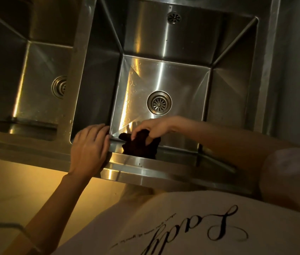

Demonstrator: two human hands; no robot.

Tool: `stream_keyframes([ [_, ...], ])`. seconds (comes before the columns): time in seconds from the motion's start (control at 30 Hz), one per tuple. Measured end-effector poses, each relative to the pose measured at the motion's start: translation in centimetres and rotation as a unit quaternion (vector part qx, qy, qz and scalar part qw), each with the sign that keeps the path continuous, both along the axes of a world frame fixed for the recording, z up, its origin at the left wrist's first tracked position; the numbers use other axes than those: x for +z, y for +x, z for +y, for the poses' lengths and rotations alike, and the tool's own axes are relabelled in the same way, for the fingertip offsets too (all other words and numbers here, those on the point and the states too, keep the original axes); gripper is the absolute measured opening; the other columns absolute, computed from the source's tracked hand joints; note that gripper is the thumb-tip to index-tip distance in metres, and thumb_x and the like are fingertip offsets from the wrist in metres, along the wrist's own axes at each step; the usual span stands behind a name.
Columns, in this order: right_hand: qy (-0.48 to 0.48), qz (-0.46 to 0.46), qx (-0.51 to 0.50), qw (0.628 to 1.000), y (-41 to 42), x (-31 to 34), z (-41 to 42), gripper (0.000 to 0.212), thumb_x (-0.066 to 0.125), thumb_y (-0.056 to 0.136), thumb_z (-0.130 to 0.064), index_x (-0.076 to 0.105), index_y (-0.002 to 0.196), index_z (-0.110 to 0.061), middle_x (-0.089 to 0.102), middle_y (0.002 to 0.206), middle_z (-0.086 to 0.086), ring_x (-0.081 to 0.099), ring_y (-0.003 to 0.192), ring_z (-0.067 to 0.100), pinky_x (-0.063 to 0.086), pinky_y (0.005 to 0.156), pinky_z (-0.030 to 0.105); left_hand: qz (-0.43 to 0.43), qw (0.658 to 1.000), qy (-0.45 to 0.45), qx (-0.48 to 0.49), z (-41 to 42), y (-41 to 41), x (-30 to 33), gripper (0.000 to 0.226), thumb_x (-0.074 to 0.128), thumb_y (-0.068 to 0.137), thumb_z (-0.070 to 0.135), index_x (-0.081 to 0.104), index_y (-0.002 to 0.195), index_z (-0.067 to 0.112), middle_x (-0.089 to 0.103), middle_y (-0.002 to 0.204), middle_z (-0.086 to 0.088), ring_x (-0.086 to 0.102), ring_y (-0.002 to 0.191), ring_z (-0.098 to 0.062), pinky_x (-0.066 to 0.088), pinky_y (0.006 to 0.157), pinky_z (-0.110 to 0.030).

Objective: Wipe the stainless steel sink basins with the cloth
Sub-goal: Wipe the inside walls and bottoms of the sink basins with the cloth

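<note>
The right hand (152,127) reached down into the square brushed-steel right basin (182,74), its grip closed around a dark, crumpled cloth (140,146) pressed into the basin's near left floor corner, close in front of the round ribbed drain strainer (159,102). The cloth's lower part was cut off by the basin's near rim, and its weave was lost in shadow. The left hand (89,150) lay on that rim left of the cloth, fingers loosely extended, holding nothing. Left of the drain, a second steel basin (35,57) sat mostly dark, its own strainer (59,87) half hidden by the divider.
</note>
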State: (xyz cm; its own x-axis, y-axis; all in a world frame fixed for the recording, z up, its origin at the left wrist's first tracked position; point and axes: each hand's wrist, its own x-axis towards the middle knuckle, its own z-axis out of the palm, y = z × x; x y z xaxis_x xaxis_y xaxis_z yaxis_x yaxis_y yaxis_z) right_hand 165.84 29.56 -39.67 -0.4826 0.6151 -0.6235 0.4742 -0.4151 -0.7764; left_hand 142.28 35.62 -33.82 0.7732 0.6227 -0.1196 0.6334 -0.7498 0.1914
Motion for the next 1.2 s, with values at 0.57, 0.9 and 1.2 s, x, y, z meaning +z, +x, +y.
stream_keyframes([
  [0.57, -0.092, -0.114, 0.076, 0.986, 3.3, -8.0, -4.5, 0.056, 0.061, 0.082, 0.006, 0.048, 0.134, -0.011, 0.044, 0.139, 0.012, 0.045, 0.123, 0.027, 0.042, 0.099, 0.032, -0.014, 0.998, 0.063, -0.002, 2.8, -2.7, -0.9, 0.04, 0.038, 0.098, 0.025, 0.061, 0.119, 0.0, 0.057, 0.127, -0.021, 0.051, 0.121, -0.036, 0.036, 0.102, -0.051],
  [0.9, 0.088, -0.039, -0.093, 0.991, -7.3, -7.1, 5.2, 0.049, 0.06, 0.08, 0.009, 0.056, 0.125, -0.007, 0.051, 0.13, 0.016, 0.048, 0.12, 0.028, 0.039, 0.102, 0.034, -0.056, 0.992, 0.093, 0.069, 3.1, -6.0, -1.0, 0.039, 0.046, 0.096, 0.018, 0.052, 0.131, 0.002, 0.051, 0.136, -0.018, 0.043, 0.129, -0.031, 0.034, 0.105, -0.047],
  [1.2, 0.233, 0.071, -0.28, 0.928, -11.5, -3.3, 7.1, 0.043, 0.063, 0.072, 0.012, 0.057, 0.111, -0.006, 0.05, 0.11, 0.01, 0.051, 0.104, 0.016, 0.038, 0.089, 0.012, -0.065, 0.99, 0.086, 0.096, 3.9, -6.7, -1.6, 0.04, 0.043, 0.096, 0.017, 0.051, 0.132, 0.003, 0.051, 0.137, -0.016, 0.043, 0.13, -0.031, 0.034, 0.105, -0.047],
])
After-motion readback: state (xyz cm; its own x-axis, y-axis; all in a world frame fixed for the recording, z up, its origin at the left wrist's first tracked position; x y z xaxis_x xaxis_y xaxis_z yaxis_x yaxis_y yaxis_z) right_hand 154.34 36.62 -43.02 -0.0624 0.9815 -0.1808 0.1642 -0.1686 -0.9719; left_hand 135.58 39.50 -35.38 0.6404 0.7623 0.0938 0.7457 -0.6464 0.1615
